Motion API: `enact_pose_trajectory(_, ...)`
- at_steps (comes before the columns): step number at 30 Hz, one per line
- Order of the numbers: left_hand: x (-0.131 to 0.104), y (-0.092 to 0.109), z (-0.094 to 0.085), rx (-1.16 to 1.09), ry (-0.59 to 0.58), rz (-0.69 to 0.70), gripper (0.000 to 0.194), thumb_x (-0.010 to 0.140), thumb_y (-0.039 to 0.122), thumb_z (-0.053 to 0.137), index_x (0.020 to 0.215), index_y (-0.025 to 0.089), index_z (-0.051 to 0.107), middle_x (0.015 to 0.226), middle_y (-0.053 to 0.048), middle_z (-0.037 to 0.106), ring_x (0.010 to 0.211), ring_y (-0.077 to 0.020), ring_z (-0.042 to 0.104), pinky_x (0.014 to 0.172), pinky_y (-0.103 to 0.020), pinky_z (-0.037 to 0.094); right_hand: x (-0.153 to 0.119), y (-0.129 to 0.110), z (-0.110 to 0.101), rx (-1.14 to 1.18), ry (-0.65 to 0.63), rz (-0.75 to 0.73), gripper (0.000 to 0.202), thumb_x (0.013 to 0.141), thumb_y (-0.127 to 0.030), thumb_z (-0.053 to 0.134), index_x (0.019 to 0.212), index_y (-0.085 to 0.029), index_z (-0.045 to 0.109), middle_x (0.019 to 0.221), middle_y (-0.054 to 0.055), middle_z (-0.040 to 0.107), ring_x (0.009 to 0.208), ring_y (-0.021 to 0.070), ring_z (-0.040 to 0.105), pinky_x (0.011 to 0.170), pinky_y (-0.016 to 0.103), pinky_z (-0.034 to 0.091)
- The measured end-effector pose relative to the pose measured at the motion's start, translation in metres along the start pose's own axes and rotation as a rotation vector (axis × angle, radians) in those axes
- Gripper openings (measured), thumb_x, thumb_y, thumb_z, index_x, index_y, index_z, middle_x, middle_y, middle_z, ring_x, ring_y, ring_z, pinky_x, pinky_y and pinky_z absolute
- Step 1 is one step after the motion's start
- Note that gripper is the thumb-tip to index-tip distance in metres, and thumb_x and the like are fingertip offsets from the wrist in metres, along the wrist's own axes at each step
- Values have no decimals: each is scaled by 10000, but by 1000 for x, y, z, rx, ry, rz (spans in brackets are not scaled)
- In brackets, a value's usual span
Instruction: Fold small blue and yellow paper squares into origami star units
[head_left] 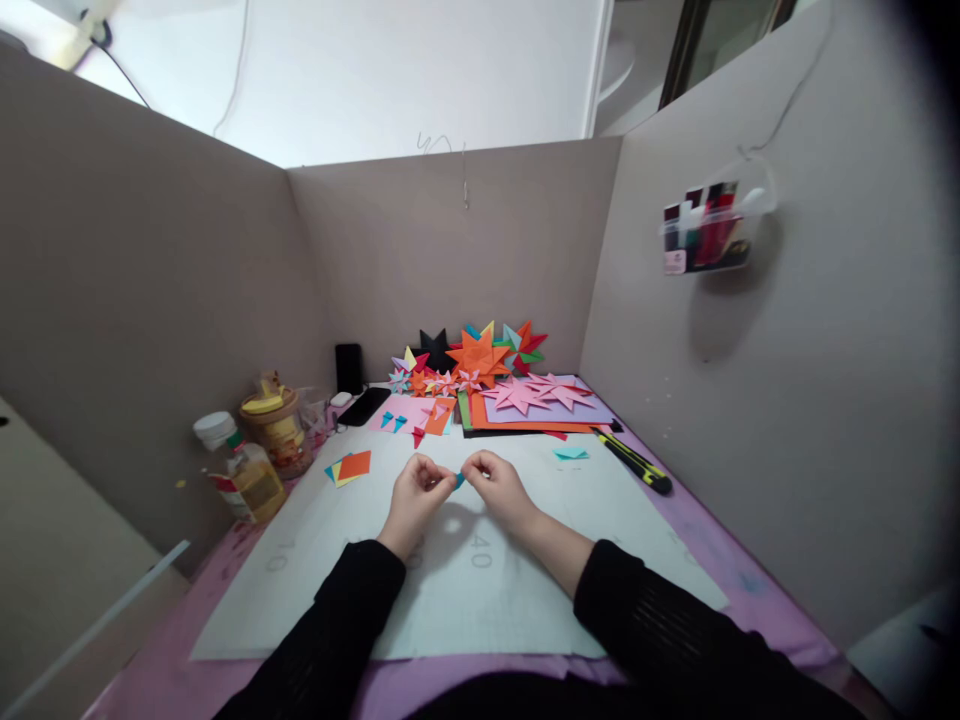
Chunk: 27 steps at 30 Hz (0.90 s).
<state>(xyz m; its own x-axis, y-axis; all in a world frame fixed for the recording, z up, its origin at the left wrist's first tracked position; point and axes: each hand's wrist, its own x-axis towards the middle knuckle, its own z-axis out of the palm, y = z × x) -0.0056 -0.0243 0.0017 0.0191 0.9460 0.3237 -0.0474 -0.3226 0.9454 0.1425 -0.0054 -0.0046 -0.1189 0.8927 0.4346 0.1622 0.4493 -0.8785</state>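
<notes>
Between my two hands, above the middle of the white sheet, is a small blue paper piece. My left hand pinches its left side with thumb and finger. On the other side my right hand has its fingertips closed at the piece's right edge. The fingers cover most of the paper, so its folds are hard to see. Beyond the hands lie small blue folded pieces and a red folded piece. A turquoise folded piece rests to the right.
Paper stars stand at the back, with pink stars on stacked coloured sheets. Small paper squares lie left. A yellow-black cutter is at right, a bottle and tub at left. Grey partitions surround the table.
</notes>
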Motion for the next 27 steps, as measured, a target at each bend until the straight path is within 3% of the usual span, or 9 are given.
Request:
enact_pose_trajectory(7, -1, -1, 0, 210, -42, 22, 225, 673, 278, 659, 842, 151, 581, 867, -49, 619, 832, -157, 586, 718, -256, 480, -1, -1, -1, -88, 32, -70, 124, 776, -224, 485, 674, -176, 536, 709, 14, 540, 692, 144, 499, 607, 246, 400)
enact_pose_trajectory(12, 0, -4, -1, 357, -60, -5, 220, 707, 316, 622, 844, 147, 660, 847, -64, 675, 798, -179, 610, 709, -265, 472, -2, -6, 0, -150, 21, -132, 123, 775, -183, 485, 662, -180, 532, 693, 9, 519, 676, 140, 487, 610, 248, 388)
enact_pose_trajectory(20, -1, -1, 0, 456, -74, 60, 195, 740, 314, 576, 767, 148, 674, 762, -40, 684, 708, -161, 602, 654, -241, 454, -4, -6, 2, -187, 13, -168, 128, 771, -151, 479, 661, -185, 533, 694, 4, 515, 695, 141, 496, 634, 255, 385)
enact_pose_trajectory(27, 1, 2, -2, 484, -91, 18, 220, 741, 330, 558, 713, 136, 659, 696, -28, 662, 649, -145, 569, 604, -223, 424, 2, -3, -4, -104, 44, -74, 134, 758, -237, 514, 645, -178, 552, 672, 7, 546, 669, 144, 508, 612, 252, 392)
